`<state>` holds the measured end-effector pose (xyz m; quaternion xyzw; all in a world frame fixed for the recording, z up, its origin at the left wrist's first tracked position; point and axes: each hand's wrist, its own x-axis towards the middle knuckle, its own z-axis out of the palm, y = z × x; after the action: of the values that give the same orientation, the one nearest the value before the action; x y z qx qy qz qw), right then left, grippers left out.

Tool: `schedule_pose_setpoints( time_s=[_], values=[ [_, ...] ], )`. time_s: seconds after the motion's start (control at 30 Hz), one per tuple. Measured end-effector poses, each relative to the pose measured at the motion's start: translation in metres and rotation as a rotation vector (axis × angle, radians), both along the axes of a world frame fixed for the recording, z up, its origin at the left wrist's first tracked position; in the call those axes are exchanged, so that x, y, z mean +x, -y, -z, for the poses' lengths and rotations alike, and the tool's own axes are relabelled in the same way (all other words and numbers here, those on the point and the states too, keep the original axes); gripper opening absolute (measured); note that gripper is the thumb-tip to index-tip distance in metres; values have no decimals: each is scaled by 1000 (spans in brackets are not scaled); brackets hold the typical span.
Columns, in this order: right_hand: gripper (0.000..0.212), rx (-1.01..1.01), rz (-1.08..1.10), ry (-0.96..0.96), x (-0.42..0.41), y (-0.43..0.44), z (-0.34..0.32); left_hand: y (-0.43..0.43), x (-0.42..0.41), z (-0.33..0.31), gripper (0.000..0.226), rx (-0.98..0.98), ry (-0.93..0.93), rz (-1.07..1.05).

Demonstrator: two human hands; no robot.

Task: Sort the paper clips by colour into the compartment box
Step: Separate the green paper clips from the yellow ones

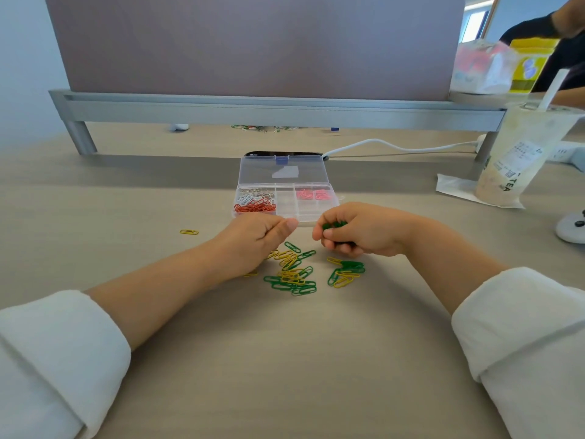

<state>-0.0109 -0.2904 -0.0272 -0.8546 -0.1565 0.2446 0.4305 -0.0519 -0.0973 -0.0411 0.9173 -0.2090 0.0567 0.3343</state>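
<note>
A clear compartment box stands open on the desk, its lid tilted back. White and silver clips and red clips fill its left compartments, and pink clips lie at the right. A loose pile of green and yellow clips lies in front of the box. My right hand grips a bunch of green clips just above the pile. My left hand hovers over the pile's left side with curled fingers; what it holds is hidden. A single yellow clip lies apart at the left.
A metal-framed partition closes off the back of the desk. A milk tea cup with a straw stands on a napkin at the right, with a white cable behind it and a white device at the right edge. Another person's arm shows at top right.
</note>
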Motion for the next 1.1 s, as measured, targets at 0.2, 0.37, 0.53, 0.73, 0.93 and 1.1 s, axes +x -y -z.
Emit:
schedule_pose_setpoints(
  time_s=[0.2,0.37,0.53,0.73,0.93,1.1],
  values=[
    [29,-47,-27,2,-1,3,-6,-1,1,1,28,-71,-79,55],
    [46,-391,-67,182,-2,12,-15,-1,2,-2,29,-11,-128,86],
    [22,-569,-188,193,-4,24,-25,-7,2,-14,25,180,-144,135],
    [19,-509,-196,327,-5,11,-19,-13,0,-25,18,419,-252,199],
    [10,-431,-183,427,-6,-6,-8,-7,1,-25,9,533,-139,142],
    [11,-489,-217,382,-6,-5,-8,-9,3,-22,7,580,-126,138]
  ],
)
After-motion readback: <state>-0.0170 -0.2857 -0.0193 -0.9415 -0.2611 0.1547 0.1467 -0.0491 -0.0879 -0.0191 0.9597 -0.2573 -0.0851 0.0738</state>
